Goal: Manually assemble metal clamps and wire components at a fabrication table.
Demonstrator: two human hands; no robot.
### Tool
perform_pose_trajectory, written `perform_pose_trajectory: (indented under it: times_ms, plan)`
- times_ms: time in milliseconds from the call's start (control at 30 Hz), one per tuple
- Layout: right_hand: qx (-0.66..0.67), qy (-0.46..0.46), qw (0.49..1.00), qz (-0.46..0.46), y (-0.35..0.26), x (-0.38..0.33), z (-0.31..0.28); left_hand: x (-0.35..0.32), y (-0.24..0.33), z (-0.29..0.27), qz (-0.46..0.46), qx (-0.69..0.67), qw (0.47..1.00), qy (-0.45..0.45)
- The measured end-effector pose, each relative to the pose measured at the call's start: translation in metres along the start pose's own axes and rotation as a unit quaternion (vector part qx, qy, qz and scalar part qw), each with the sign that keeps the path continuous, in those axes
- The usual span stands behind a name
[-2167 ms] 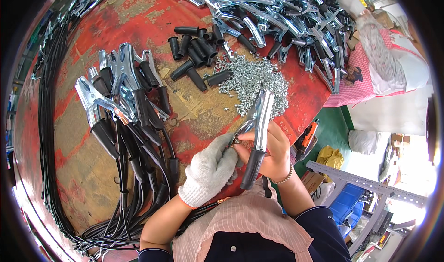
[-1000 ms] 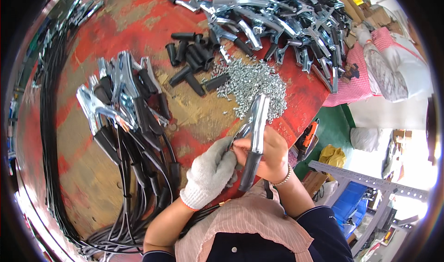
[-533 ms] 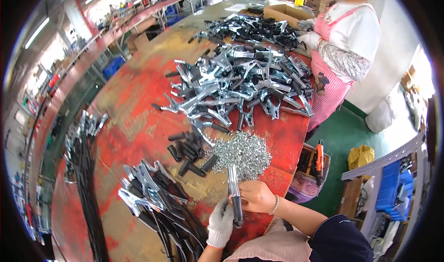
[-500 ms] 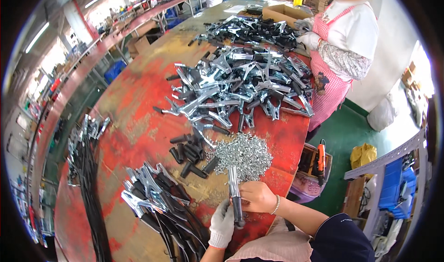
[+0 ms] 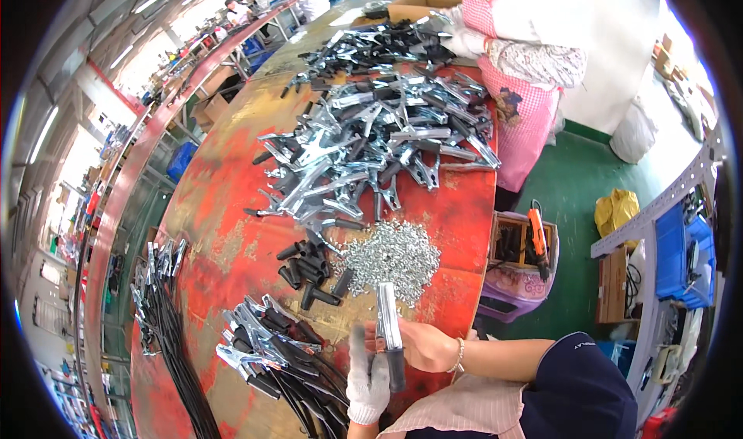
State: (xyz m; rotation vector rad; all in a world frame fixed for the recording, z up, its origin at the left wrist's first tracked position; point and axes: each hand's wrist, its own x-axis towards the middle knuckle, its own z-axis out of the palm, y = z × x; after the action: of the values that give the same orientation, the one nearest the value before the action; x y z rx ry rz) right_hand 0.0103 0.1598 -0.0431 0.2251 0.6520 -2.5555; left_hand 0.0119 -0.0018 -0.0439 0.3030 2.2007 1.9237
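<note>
I hold a silver metal clamp (image 5: pixel 388 323) with a black handle upright over the near edge of the red table (image 5: pixel 224 207). My bare right hand (image 5: pixel 422 346) grips its middle from the right. My left hand (image 5: pixel 367 377), in a white glove, is at the black handle from the left, slightly blurred. Just beyond the clamp lies a heap of small silver screws (image 5: pixel 391 255). A cluster of short black handle sleeves (image 5: pixel 308 270) lies to its left.
A big pile of bare metal clamps (image 5: pixel 364 145) covers the table's far half. Clamps with black cables attached (image 5: pixel 267 350) lie near left, more cables (image 5: pixel 166 338) farther left. A person in a pink checked apron (image 5: pixel 526 52) works at the far right. An orange power tool (image 5: pixel 535 234) sits in a box beside the table.
The view has swung up from straight down at my hands to across the whole table. Both hands stay on the clamp, now low in the picture and turned upright.
</note>
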Motion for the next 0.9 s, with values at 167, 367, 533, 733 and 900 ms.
perform_pose_trajectory:
  times_ms: [167, 367, 533, 733, 900]
  plan:
    - [0.1, 0.022, 0.995, -0.011, -0.005, -0.005, -0.023, -0.001, 0.029, 0.014, -0.189, -0.196, 0.962, -0.007]
    - [0.066, 0.127, 0.951, -0.273, -0.039, -0.092, -0.135, 0.008, 0.019, 0.014, -0.245, -0.175, 0.948, 0.099]
    - [0.106, 0.41, 0.864, -0.272, -0.025, -0.164, -0.277, 0.013, 0.004, 0.01, -0.236, -0.203, 0.945, 0.104]
    - [0.225, 0.578, 0.704, -0.346, -0.02, -0.149, -0.38, 0.01, 0.01, 0.013, -0.215, -0.19, 0.951, 0.116]
    - [-0.073, 0.584, 0.736, -0.334, -0.056, -0.125, -0.32, 0.011, 0.008, 0.005, -0.225, -0.196, 0.951, 0.085]
